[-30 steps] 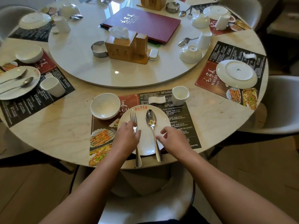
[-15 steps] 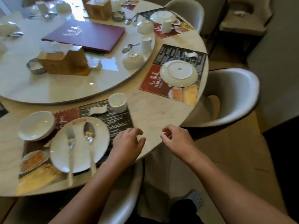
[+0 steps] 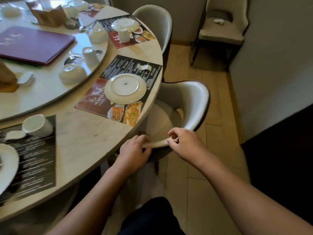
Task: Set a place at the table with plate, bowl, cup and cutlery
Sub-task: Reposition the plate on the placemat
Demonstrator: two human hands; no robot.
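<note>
I am at the right edge of the round table (image 3: 88, 139). My left hand (image 3: 135, 150) and my right hand (image 3: 185, 144) both curl over the top rim of a white chair (image 3: 191, 102) tucked under the table. In front of that chair lies a placemat (image 3: 133, 65) with an upside-down white plate (image 3: 125, 88) and a small white rest (image 3: 144, 67). On the turntable (image 3: 50, 92) nearby stand an upturned bowl (image 3: 72, 73), an upturned cup (image 3: 90, 55) and a fork (image 3: 68, 60). At far left, a cup (image 3: 38, 126) and a plate's edge (image 3: 6, 160) sit on another mat.
A dark red menu folder (image 3: 33, 44) lies on the turntable. A second white chair (image 3: 152, 21) stands further round the table, beside another mat with a plate and cup (image 3: 123, 33). A third chair (image 3: 221, 31) is against the grey wall. Wooden floor lies to the right.
My view has swung right, away from the place with fork and spoon on its plate. Both hands left that plate and moved right onto the neighbouring chair's rim.
</note>
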